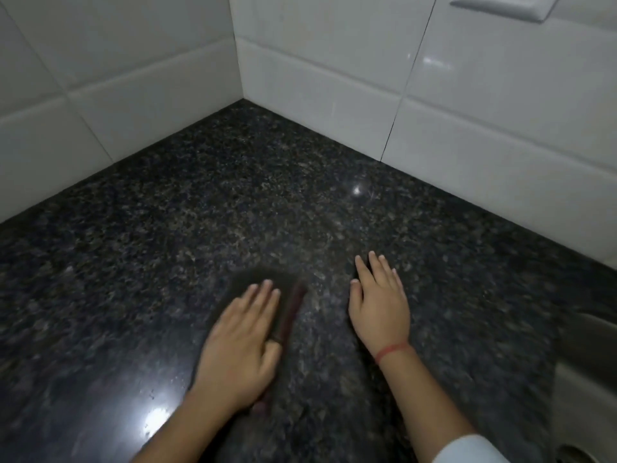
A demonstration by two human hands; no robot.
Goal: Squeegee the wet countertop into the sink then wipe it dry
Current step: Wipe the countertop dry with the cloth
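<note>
A dark speckled granite countertop [233,202] fills the view and runs into a corner of white tiled walls. My left hand [238,349] lies flat on a dark cloth [248,279] with a reddish edge, pressing it onto the stone; hand and cloth are motion-blurred. My right hand [380,302] rests palm down on the bare counter just right of the cloth, fingers spread, with a red thread around the wrist. The sink [587,379] shows as a pale basin at the right edge. No squeegee is in view.
White tile walls [334,61] close the counter at the back left and back right. A white switch plate [500,5] sits high on the right wall. A bright glare with small droplets [157,419] shines on the counter near my left forearm.
</note>
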